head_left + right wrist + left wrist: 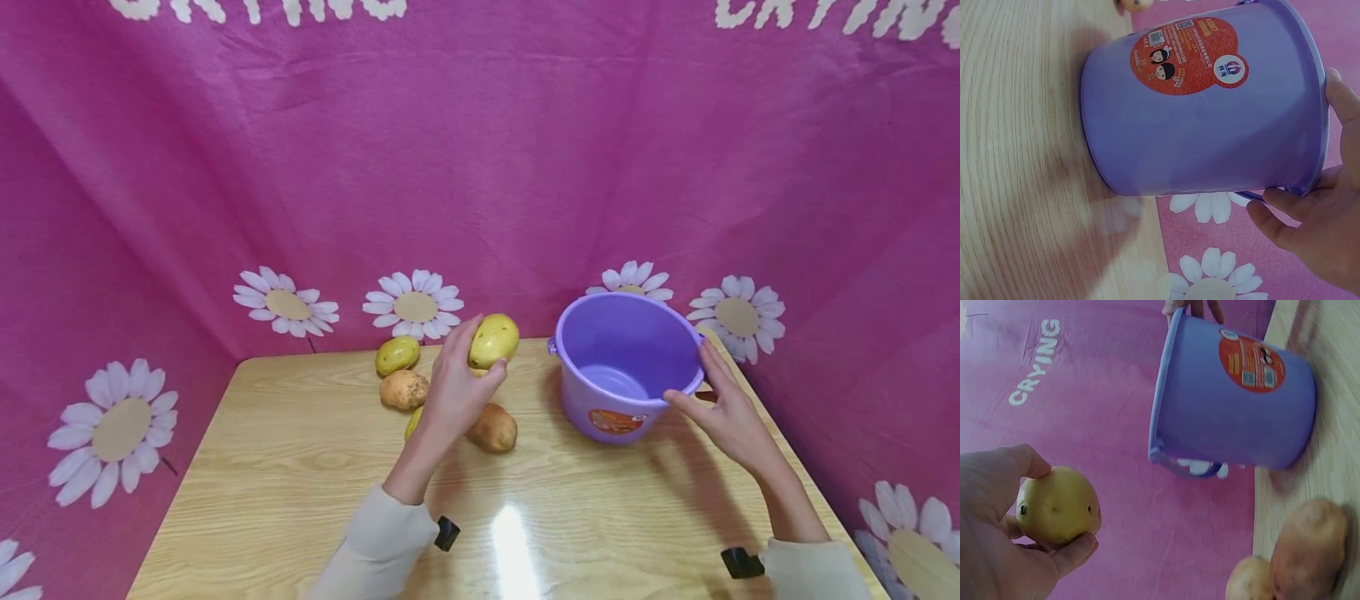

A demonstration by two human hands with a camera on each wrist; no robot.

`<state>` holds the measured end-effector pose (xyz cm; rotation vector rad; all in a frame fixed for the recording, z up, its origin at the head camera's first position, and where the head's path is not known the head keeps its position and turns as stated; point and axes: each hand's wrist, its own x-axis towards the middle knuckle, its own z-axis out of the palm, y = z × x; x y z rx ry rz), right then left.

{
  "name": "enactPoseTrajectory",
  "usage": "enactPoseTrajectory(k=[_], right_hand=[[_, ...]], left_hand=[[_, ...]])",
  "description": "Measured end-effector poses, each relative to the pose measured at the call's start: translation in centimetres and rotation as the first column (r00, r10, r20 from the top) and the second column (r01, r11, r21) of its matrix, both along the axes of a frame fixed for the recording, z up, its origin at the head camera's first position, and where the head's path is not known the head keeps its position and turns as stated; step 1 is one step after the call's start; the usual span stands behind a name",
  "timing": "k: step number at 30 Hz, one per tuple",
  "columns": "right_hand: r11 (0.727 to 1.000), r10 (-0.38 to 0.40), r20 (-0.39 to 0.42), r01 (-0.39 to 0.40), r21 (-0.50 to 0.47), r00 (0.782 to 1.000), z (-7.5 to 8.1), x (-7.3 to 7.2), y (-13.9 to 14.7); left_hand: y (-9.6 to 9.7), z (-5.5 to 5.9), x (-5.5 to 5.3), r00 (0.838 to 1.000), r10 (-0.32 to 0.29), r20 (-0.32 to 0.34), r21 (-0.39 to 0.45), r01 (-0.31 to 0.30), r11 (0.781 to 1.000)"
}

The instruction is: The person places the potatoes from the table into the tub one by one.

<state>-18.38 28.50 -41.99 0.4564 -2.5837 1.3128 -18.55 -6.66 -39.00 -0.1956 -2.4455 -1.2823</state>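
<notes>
My left hand [456, 385] holds a yellow potato [495, 340] in its fingers and thumb, raised above the table. In the left wrist view the held potato [1060, 506] shows small dark eyes. To its right a purple bucket [588, 408] stands upright on the table, its mouth towards me. My right hand [731, 421] grips the bucket's rim on the right side, and the right wrist view shows its fingers beside the handle joint. Below the left hand lies a brown potato [495, 429]; another brown potato [403, 389] and a yellow-green potato [397, 356] lie to the left.
Part of another yellow potato [412, 422] shows beside the left wrist. The wooden table [285, 483] ends at a pink cloth [480, 167] with white daisies, which hangs behind and at both sides. A red label [1185, 56] is on the bucket's side.
</notes>
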Motion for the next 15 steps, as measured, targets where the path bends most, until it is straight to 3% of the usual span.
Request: enactPoseTrajectory(k=[3, 6, 12, 15], right_hand=[[1.000, -0.001, -0.001, 0.001, 0.008, 1.000, 0.1, 0.0, 0.0], [1.000, -0.007, 0.000, 0.007, 0.023, 1.000, -0.9, -0.6, 0.7], [1.000, -0.011, -0.010, 0.011, 0.027, 1.000, -3.1, -1.9, 1.9], [1.000, -0.006, -0.014, 0.006, 0.017, 1.000, -2.1, -1.3, 1.4]], left_hand=[[1.3, -0.1, -0.5, 0.999, -0.026, -0.038, 0.002, 0.026, 1.000], [2.7, -0.2, -0.8, 0.998, -0.044, -0.051, 0.000, 0.044, 0.999], [5.5, -0.2, -1.3, 0.998, -0.070, -0.002, 0.016, 0.070, 0.997], [6.8, 0.0, -1.6, 0.996, -0.089, 0.025, 0.022, 0.088, 0.996]])
